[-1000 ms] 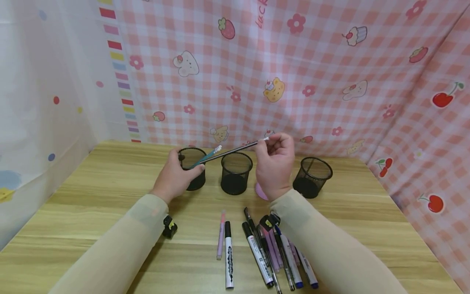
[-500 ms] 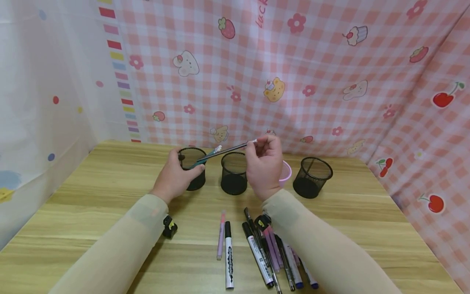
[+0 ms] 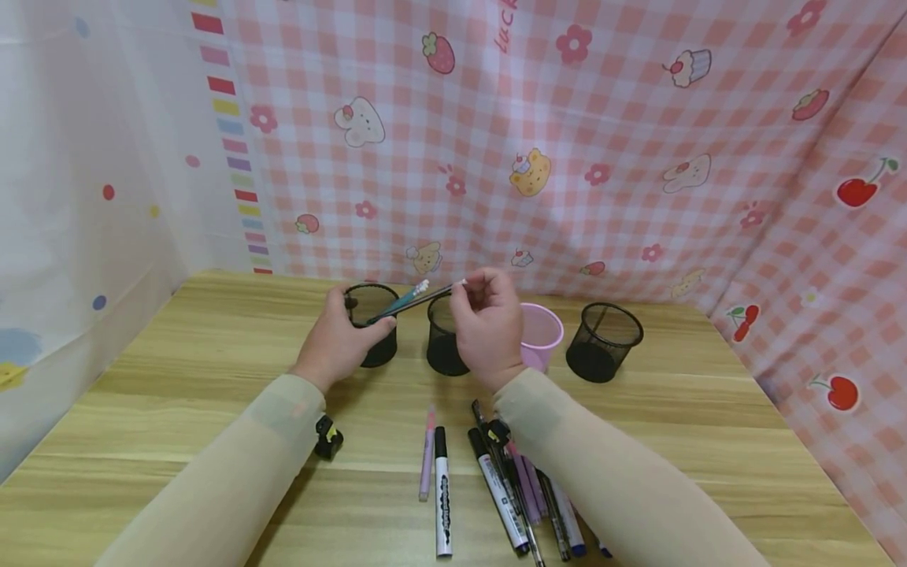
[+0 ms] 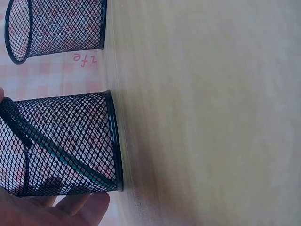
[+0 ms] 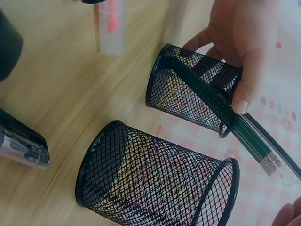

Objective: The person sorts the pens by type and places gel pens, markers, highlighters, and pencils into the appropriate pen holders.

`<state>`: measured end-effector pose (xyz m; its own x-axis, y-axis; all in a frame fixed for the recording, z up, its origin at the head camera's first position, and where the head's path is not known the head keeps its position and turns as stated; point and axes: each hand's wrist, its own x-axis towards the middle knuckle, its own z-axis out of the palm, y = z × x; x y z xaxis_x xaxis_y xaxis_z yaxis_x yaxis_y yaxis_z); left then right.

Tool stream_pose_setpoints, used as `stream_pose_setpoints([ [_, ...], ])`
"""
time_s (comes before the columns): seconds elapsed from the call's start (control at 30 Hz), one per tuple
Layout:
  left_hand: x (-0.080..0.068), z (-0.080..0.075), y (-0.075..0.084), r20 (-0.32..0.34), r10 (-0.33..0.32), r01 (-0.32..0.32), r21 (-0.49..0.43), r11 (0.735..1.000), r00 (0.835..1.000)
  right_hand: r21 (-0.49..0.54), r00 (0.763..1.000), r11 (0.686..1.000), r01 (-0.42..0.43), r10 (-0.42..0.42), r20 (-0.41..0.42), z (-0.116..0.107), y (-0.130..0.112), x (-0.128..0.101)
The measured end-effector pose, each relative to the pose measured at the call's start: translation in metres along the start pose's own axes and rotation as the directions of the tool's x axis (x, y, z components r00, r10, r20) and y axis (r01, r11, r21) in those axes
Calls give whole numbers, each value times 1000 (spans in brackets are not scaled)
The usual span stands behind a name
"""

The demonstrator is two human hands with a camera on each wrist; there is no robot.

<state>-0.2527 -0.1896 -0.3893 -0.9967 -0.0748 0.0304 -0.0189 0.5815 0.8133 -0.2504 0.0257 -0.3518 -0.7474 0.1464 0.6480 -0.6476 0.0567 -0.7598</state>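
Note:
At the left of the row, my left hand [image 3: 333, 342] grips a black mesh pen cup [image 3: 379, 353], its thumb at the rim. Green pencils [image 5: 249, 141] with pale eraser ends lean in this cup and stick out over the rim. My right hand [image 3: 489, 331] pinches the white end of a slim black pencil [image 3: 428, 296] between thumb and fingers. This pencil slants down to the left, its lower end in the cup's mouth beside the left thumb. In the left wrist view the held cup [image 4: 70, 141] stands on the table, fingers around its far side.
A second black mesh cup [image 3: 445, 356] stands just right of the held one, partly behind my right hand. Further right are a pink cup [image 3: 540, 356] and another black mesh cup [image 3: 594, 362]. In front lie a pink-purple highlighter [image 3: 427, 465], a white marker [image 3: 442, 504] and a pile of pens [image 3: 506, 496].
My right hand has moved left with the black pencil, whose lower end has slid further into the left cup. The pink cup has come into sight behind it. My left hand stays put.

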Motion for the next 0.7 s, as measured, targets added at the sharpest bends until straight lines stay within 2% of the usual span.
stream_pose_setpoints([
  [0.13,-1,-1,1,-3,-1,1,-2,1000,1000,-87,998,996,-25,30,61,0,-1,-1],
  [0.23,-1,-1,2,-8,4,-4,-8,1000,1000,-180,988,983,-43,69,138,-1,-2,-3],
  [0.47,-1,0,2,-15,13,-14,-18,1000,1000,-258,935,961,-101,180,304,-5,-5,-6],
  [0.7,-1,0,2,-17,16,-16,-12,1000,1000,-309,899,944,-118,234,371,-9,-4,-7],
])
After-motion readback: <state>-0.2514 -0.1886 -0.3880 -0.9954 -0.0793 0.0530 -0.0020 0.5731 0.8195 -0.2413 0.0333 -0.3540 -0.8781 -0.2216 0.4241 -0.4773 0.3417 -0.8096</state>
